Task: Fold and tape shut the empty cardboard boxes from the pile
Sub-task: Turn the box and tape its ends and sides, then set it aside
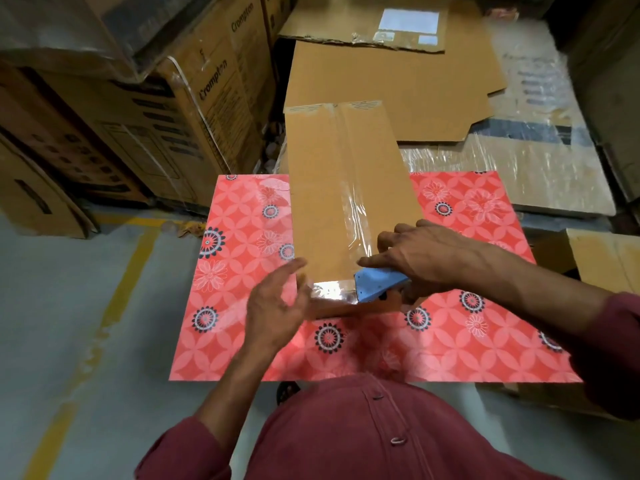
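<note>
A long brown cardboard box (325, 188) lies on a red flowered table (239, 244), its top flaps closed. Clear tape (353, 202) runs along the middle seam down to the near end. My right hand (426, 254) grips a blue tape dispenser (375, 284) at the box's near right corner, with the index finger stretched over the tape. My left hand (277, 303) hovers with straight fingers at the box's near left corner, close to the tape folded over the end.
Flat cardboard sheets (398, 84) lie stacked beyond the table on plastic-wrapped goods (540, 157). Large printed cartons (156, 109) are piled at the left. Another carton (602, 258) stands at the right. A grey floor with yellow lines (114, 306) lies to the left.
</note>
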`<state>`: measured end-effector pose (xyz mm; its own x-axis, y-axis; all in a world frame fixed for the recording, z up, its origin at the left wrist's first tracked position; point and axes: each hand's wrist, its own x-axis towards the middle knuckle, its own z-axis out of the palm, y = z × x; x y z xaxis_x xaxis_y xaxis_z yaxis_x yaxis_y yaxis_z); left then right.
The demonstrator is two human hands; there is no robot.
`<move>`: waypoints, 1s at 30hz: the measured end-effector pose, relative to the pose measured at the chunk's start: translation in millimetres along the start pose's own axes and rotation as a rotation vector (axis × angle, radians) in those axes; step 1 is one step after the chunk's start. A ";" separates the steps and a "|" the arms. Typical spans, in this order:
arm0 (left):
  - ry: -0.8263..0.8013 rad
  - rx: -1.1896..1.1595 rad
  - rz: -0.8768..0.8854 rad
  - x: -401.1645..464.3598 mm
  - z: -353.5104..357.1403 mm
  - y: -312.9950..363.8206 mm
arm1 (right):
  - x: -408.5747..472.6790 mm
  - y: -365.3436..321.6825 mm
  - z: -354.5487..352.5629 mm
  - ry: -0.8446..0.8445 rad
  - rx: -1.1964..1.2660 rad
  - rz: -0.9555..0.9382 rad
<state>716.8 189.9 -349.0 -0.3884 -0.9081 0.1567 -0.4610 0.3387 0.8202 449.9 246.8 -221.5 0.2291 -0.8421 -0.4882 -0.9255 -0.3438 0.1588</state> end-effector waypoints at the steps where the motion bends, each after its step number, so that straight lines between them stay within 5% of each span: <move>1: -0.069 0.096 0.212 -1.3 7.9 5.6 | -1.9 -2.6 -3.4 -0.006 0.004 -0.019; 3: -0.252 0.315 0.498 -2.3 28.4 5.1 | -5.9 -10.4 -8.9 -0.023 0.015 -0.051; 7: -0.370 0.597 0.617 -5.0 53.1 -14.0 | -13.5 -19.4 -13.2 -0.104 0.008 -0.051; 20: -0.315 0.517 0.622 -7.8 58.4 -23.4 | -59.6 40.7 -5.3 -0.341 0.034 0.085; 30: -0.340 0.522 0.732 -5.0 98.0 32.0 | -63.7 53.9 14.2 -0.261 0.113 0.096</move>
<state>625.7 229.4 -377.5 -0.8936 -0.3357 0.2978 -0.2775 0.9349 0.2212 381.1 287.8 -194.0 0.0673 -0.7282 -0.6820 -0.9703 -0.2070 0.1253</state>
